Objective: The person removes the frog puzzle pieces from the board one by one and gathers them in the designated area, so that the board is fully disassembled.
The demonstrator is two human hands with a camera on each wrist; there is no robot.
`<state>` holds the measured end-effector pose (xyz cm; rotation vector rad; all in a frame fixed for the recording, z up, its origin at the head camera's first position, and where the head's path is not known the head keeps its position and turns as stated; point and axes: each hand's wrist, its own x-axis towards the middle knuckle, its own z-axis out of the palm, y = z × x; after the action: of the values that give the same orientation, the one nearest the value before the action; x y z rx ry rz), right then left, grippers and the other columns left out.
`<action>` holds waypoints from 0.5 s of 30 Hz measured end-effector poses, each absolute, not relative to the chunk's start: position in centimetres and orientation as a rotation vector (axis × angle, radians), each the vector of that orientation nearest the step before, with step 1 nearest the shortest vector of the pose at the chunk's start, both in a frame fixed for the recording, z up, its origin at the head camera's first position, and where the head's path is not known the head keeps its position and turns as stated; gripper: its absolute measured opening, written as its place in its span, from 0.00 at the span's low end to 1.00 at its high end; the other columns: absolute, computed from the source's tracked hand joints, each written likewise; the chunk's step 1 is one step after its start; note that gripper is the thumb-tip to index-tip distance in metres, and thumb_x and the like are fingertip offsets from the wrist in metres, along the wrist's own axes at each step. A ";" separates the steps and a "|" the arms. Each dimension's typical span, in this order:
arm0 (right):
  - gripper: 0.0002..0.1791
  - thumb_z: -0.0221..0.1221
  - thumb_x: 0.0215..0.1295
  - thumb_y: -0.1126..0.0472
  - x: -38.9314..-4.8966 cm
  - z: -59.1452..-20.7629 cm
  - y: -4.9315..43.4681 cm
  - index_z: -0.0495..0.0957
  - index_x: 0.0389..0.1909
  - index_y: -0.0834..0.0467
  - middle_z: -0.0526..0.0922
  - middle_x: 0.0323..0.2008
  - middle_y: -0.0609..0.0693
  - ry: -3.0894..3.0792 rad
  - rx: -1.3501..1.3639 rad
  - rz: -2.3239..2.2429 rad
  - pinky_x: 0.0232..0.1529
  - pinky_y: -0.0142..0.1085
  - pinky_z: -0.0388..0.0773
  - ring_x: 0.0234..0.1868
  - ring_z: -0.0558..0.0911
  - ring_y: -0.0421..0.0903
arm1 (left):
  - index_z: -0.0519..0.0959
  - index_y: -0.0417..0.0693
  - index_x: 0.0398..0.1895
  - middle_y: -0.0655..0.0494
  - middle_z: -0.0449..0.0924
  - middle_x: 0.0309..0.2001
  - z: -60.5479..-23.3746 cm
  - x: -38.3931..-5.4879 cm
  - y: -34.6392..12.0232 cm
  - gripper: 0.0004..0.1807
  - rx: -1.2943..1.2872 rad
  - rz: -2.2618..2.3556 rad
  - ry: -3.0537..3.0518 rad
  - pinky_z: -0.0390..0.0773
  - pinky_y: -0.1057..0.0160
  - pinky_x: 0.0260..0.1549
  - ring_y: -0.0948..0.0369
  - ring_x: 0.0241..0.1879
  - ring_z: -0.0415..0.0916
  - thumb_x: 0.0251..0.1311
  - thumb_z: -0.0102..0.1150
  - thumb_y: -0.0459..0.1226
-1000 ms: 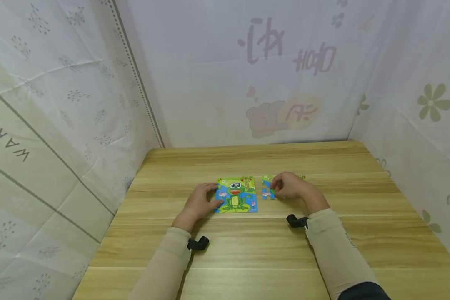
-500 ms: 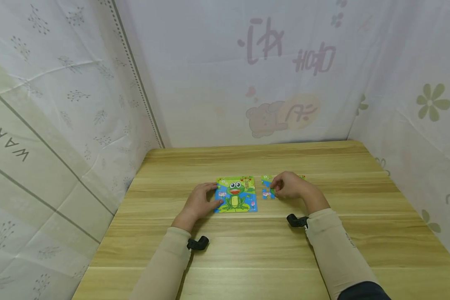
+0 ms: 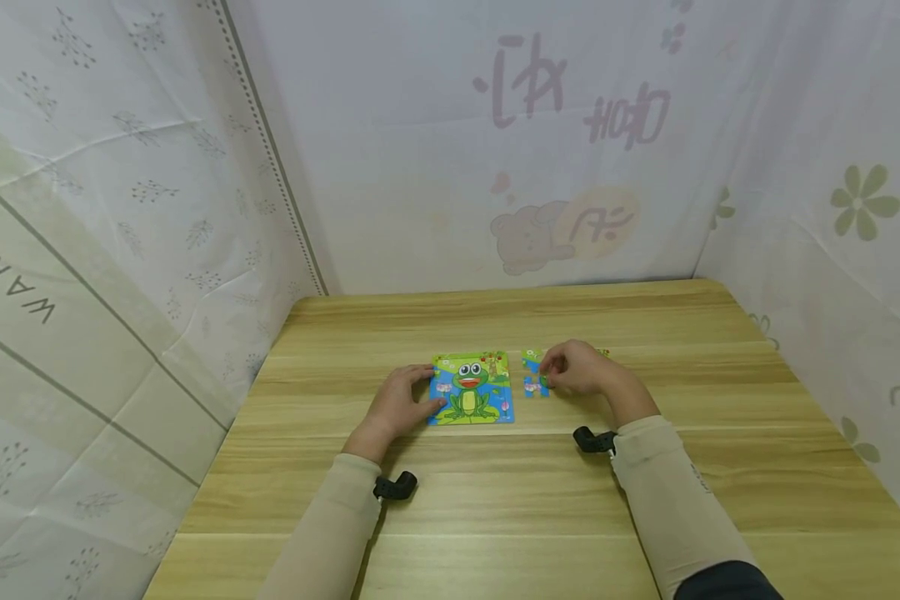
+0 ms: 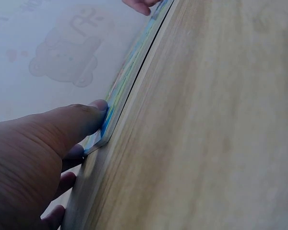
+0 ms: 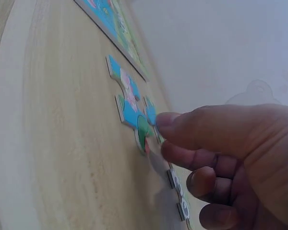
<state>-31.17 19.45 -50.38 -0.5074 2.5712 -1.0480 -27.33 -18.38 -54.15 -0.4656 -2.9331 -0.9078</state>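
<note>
1. Lotus jigsaw piece (image 3: 532, 387): it lies on the desk (image 3: 480, 492), just left of the right grip (image 3: 573, 368) and slightly to its near side. Its long axis runs roughly sideways, a green-printed end pointing in toward the fingertips.
2. The right grip is much the nearer hand. Its fingers are curled in beside the thumb, leaving little gap; whether they pinch a piece I cannot tell.
3. The left grip (image 3: 399, 407) is spread along the left edge of the frog picture panel (image 3: 471, 388), thumb resting on it.
4. Edges: the panel's right side stands parted from the lotus piece by a narrow strip of wood. A corner piece (image 3: 530, 360) sits beyond it, left of the right fingertips; a piece with pale round marks (image 5: 180, 191) shows under the curled fingers.
5. Room: the widest stretch of wood is on the near side of both grips, toward the sleeves (image 3: 337, 517).
</note>
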 end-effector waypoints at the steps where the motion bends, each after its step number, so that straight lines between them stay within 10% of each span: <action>1: 0.05 0.66 0.70 0.66 -31.2 -50.3 19.4 0.86 0.45 0.57 0.82 0.34 0.50 2.583 -0.521 -1.053 0.35 0.39 0.76 0.34 0.77 0.47 | 0.78 0.46 0.70 0.55 0.72 0.73 -54.1 -27.3 -18.4 0.35 -0.466 -0.908 -2.934 0.63 0.48 0.74 0.49 0.75 0.64 0.63 0.75 0.51; 15: 0.11 0.68 0.71 0.63 -30.9 -50.3 13.9 0.85 0.51 0.59 0.82 0.35 0.47 2.633 -0.682 -1.047 0.41 0.41 0.81 0.35 0.80 0.45 | 0.78 0.45 0.69 0.53 0.73 0.72 -53.9 -27.2 -18.4 0.35 -0.496 -0.901 -2.915 0.63 0.47 0.74 0.48 0.74 0.65 0.63 0.75 0.51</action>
<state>-30.92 13.93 -50.29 -0.6825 2.6329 -1.0470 -27.20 -18.41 -53.92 -0.4963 -2.9149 -0.9010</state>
